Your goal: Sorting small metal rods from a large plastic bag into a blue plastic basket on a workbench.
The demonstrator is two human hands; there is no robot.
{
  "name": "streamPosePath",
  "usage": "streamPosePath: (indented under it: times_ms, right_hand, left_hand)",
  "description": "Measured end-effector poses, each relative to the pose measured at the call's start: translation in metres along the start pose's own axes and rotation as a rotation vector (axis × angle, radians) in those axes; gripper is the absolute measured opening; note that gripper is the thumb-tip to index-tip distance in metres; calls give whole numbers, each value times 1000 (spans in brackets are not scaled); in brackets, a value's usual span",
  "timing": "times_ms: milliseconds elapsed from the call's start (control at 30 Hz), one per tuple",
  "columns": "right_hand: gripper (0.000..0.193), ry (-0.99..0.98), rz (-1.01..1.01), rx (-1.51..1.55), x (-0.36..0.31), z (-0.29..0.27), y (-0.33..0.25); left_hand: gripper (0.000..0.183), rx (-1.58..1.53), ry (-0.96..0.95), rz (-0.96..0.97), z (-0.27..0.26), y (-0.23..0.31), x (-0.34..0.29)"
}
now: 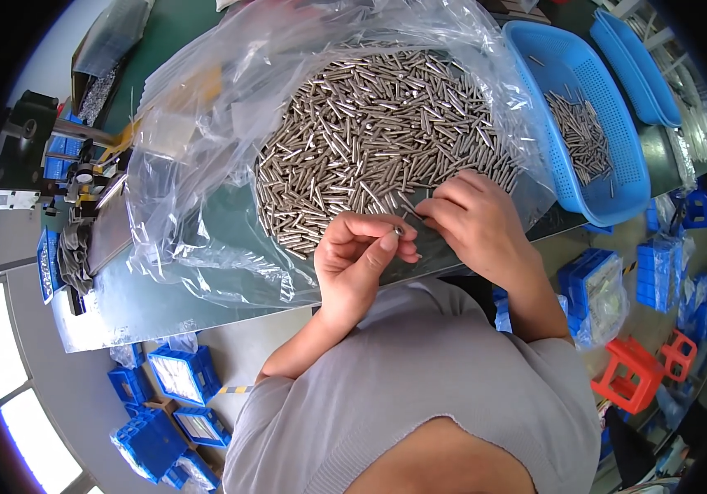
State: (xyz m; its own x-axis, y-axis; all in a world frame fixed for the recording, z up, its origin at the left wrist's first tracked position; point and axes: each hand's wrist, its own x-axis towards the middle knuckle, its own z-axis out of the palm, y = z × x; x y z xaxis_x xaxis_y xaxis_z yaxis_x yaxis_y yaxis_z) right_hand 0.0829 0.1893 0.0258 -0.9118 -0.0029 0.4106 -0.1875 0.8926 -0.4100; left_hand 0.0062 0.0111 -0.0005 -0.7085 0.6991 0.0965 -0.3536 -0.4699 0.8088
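Observation:
A broad heap of small metal pins (378,132) lies on a clear plastic bag (213,165) spread over the green table. At the heap's near edge, my left hand (357,259) pinches a small metal pin (399,231) between thumb and fingers, its end pointing up. Just right of it, my right hand (477,218) reaches to the near right edge of the heap, fingers bent down. A pin (410,206) lies by its fingertips; whether the fingers grip it I cannot tell.
A blue perforated basket (629,177) with a smaller pile of pins stands at the right, another blue basket (637,70) beyond it. Dark machinery (28,140) occupies the table's left end. Blue crates (151,440) and red stools (629,375) stand on the floor.

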Motion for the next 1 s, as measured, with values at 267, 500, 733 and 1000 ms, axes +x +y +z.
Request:
streamPosePath:
  times_ms: [267,500,733,1000]
  right_hand:
    - [8,-67,-34,-99,3,2,1]
    - [9,-13,-10,-65,-3,-2,5]
    - [10,-33,-89,-82,1,-2,8]
    - [6,154,210,675,-2,-8,-11]
  left_hand:
    - [7,36,46,4,5,1,0]
    - [6,26,43,-1,4,1,0]
    - [6,34,37,-1,4,1,-1]
    - [5,-5,-40,-17,0,1,0]
